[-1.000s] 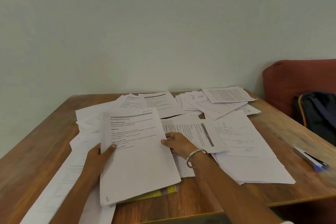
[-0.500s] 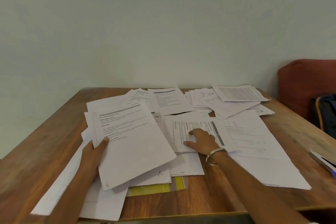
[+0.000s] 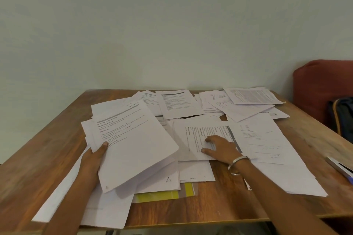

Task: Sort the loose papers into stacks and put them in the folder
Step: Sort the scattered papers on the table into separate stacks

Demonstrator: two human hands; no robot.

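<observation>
Many white printed papers scattered, yellow folder mostly buried underneath.

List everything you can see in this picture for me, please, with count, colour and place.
Held stack of papers: one stack, white, front left, lifted.
Sheet with grey bar: one, white, centre.
Loose papers: many, white, spread over the table.
Folder: one, yellow, front centre, mostly under papers.
Table: one, brown wood.
Pen: one, blue tip, right edge.
Chair: one, red, far right.
Bag: one, dark, on chair.
Bangle: one, silver, right wrist.
Left hand: grips the held stack.
Right hand: flat on the sheet with grey bar.
</observation>
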